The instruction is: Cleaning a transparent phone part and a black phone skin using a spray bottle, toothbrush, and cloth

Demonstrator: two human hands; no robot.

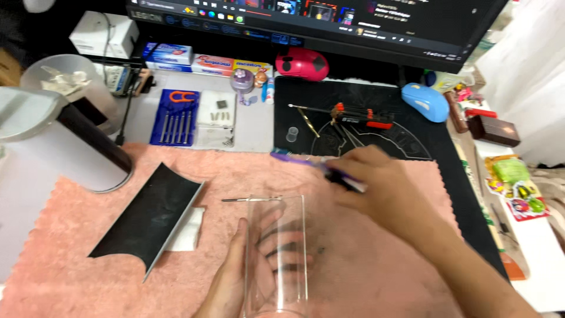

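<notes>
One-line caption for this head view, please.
Left hand steadies a clear curved panel on a pink cloth while the right hand holds a purple toothbrush.

A dark monitor spans the top, with flat boxes (blue, red, yellow) lined beneath its left end.

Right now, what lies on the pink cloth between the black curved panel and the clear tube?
In the head view, a white pad sticks out from under the black curved panel; then bare pink cloth up to the left hand holding the clear tube.
</notes>
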